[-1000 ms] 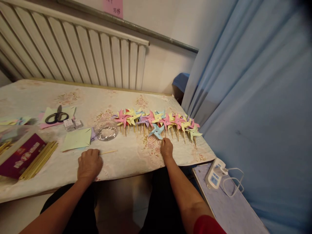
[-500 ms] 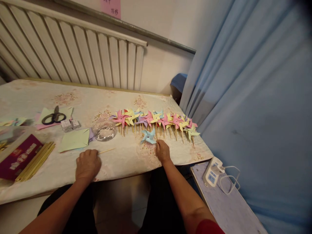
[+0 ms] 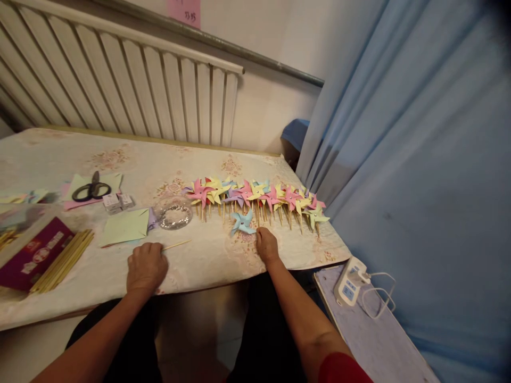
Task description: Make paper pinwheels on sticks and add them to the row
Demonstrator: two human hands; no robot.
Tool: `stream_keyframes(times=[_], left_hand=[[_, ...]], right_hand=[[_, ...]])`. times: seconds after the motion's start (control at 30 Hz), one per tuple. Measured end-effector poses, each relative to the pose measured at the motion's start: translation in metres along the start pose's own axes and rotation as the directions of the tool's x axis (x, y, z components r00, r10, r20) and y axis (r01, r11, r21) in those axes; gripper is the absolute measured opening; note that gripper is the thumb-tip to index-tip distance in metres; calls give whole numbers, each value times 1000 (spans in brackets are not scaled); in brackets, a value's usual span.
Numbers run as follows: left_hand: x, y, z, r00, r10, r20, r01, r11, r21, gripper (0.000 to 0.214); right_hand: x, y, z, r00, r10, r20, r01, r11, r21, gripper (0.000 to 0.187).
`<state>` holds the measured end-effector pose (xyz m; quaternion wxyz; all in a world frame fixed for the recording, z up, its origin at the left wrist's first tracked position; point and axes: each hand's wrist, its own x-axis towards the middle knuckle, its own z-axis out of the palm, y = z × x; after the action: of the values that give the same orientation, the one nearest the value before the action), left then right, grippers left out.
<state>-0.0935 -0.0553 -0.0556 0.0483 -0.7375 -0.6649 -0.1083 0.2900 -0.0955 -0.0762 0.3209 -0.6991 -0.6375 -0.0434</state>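
My right hand is closed on the stick of a light blue pinwheel, which lies tilted on the tablecloth just in front of a row of several pink, yellow, purple and green pinwheels. My left hand rests knuckles up near the table's front edge, fingers curled. A thin wooden stick pokes out from its fingertips to the right; I cannot tell whether the fingers grip it.
A clear round dish, a pale green paper square, scissors on coloured paper, small white boxes, a bundle of sticks and a red packet lie to the left. A power strip sits on a board at right, beside a blue curtain.
My right hand has drawn the blue pinwheel leftward and toward me, out of the row. The left hand has stayed put.
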Motion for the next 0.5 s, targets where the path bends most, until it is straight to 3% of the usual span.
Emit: stream_keyframes(times=[0.5], left_hand=[[-1, 3, -3, 1000, -13, 11, 13, 1000, 9, 33]], right_hand=[[5, -1, 1, 1000, 12, -14, -11, 999, 53, 21]])
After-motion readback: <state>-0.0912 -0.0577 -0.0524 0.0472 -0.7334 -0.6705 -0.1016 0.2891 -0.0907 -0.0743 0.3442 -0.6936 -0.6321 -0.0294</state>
